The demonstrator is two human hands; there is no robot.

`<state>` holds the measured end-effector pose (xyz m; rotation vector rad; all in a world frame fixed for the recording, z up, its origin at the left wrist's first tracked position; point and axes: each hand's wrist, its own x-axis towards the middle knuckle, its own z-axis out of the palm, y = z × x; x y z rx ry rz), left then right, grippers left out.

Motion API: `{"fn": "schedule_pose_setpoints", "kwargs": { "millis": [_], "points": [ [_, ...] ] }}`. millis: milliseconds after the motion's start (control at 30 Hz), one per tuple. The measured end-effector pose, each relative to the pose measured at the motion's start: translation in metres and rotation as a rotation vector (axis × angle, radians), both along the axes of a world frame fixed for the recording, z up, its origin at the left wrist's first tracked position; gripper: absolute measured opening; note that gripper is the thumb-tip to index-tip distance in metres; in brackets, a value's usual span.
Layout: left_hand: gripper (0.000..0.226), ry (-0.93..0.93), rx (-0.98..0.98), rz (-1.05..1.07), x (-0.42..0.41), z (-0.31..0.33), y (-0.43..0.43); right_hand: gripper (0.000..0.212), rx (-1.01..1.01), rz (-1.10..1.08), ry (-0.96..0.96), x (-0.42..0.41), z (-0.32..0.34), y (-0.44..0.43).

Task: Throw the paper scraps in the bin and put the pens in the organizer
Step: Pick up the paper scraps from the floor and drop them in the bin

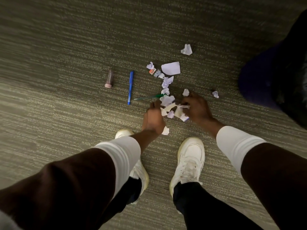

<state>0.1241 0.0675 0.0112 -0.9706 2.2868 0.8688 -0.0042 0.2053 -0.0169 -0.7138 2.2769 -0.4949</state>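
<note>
White paper scraps [167, 83] lie scattered on the carpet, with a larger flat piece [171, 68] and a crumpled one [186, 49] farther off. A blue pen [130, 87] lies to their left. A green pen [149, 97] lies partly under the scraps. My left hand [153, 118] is closed around scraps, one poking out by the wrist. My right hand [197, 107] grips a bunch of scraps [180, 112] and a small one [185, 92] at its fingertips. The two hands are close together over the pile.
A small pinkish capped tube [109, 79] lies left of the blue pen. A small orange-and-white wrapper [152, 71] sits among the scraps. A dark rounded object [272, 77] fills the right side. My white shoes [189, 161] stand just behind the pile.
</note>
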Motion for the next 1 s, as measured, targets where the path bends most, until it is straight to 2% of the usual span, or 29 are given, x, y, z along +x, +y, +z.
{"fn": "schedule_pose_setpoints", "kwargs": {
  "millis": [133,367,500,667,833,1000],
  "points": [
    [0.051,0.006,-0.002,-0.006,0.001,0.033,0.003,0.020,0.076,-0.109,-0.005,-0.001,0.020,0.011],
    [0.045,0.011,0.037,0.031,-0.010,0.116,0.022,0.015,0.015,-0.276,0.065,0.006,0.108,0.038],
    [0.043,0.085,0.075,0.177,-0.032,0.169,0.041,0.016,-0.040,-0.396,0.097,0.007,0.173,0.053],
    [0.034,0.270,0.118,0.295,-0.078,0.237,0.071,0.022,-0.127,-0.557,0.182,-0.006,0.256,0.084],
    [0.034,0.401,0.147,0.258,-0.134,0.290,0.110,0.019,-0.122,-0.728,0.322,-0.046,0.312,0.135],
    [0.045,0.373,0.203,0.185,-0.194,0.310,0.164,0.016,-0.115,-0.998,0.316,-0.088,0.321,0.176]
  ]
}}
